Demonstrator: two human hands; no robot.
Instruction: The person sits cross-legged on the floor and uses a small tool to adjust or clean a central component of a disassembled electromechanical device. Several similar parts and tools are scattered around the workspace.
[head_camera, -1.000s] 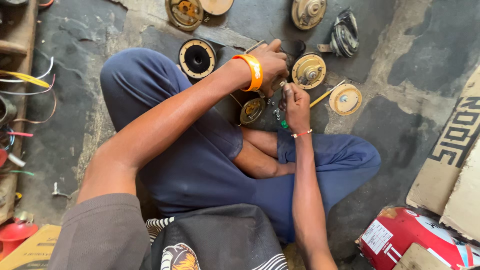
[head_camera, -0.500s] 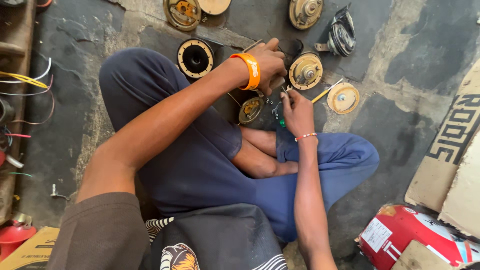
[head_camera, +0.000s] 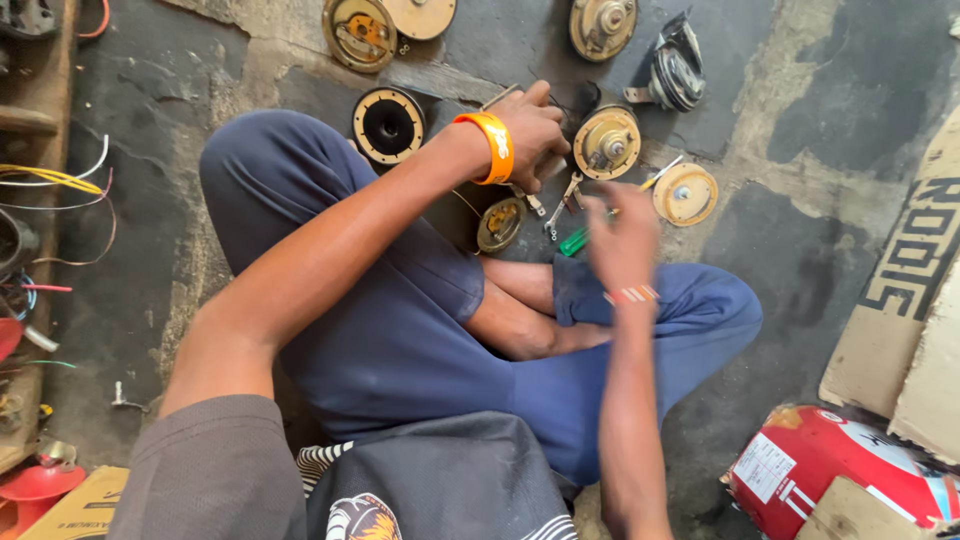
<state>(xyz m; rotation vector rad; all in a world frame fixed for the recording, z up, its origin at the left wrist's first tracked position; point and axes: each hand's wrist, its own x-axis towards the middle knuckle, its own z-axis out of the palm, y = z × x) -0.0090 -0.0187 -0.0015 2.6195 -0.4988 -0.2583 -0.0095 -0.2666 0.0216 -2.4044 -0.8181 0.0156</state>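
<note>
Our left hand closes around a small part we can't quite make out, above the brass disc lying by our knee. Our right hand, a moment ago at the work, has lifted off, fingers loose and empty; green-handled screwdriver lies beside it.

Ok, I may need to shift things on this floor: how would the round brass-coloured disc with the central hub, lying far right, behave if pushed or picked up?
The disc looks like metal, so probably stiff and fairly heavy for its size. It lies flat on the rough floor, so a push would likely make it scrape rather than roll. Set on edge, its round rim could roll.
</note>
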